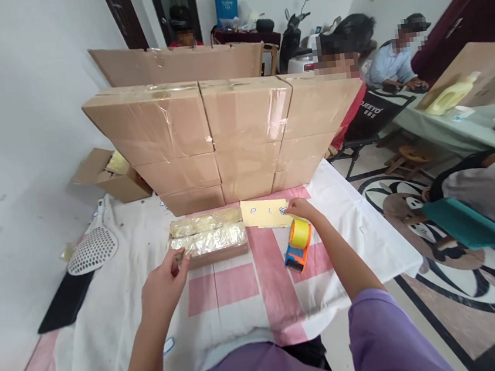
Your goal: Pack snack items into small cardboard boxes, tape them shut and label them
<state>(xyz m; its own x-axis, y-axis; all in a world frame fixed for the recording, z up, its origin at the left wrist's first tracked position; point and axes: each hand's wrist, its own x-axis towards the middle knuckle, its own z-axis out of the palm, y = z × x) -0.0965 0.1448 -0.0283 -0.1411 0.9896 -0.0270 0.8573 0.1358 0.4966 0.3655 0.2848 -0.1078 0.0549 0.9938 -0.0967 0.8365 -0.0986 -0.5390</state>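
The left hand [164,284] is half curled, its fingertips touching the near left corner of a low box [209,244]; whether it actually grips the box cannot be told. The box lies open on the bench [237,304], filled with two long packs in shiny clear wrap.

The right hand [302,208] is closed in a pinch on the right end of a yellow card [264,213], which has a few blue marks on it. The card is held just beside the box's far right corner, low over the bench. Directly under the right wrist sits a tape dispenser [298,246], orange and blue with a yellow roll, resting on the bench and apart from the box.

The bench is covered by a white cloth [137,315] with pink squares and stripes. Behind the box and card stands a wall of sealed cartons [233,134], stacked three high and three across, with a loose cardboard sheet behind them. A white perforated scoop [93,250] lies at the left of the cloth. Further left an open carton [109,177] sits by the wall.

To the right, other people [393,61] sit at a green bench [449,132] bearing a yellow bottle [452,95].
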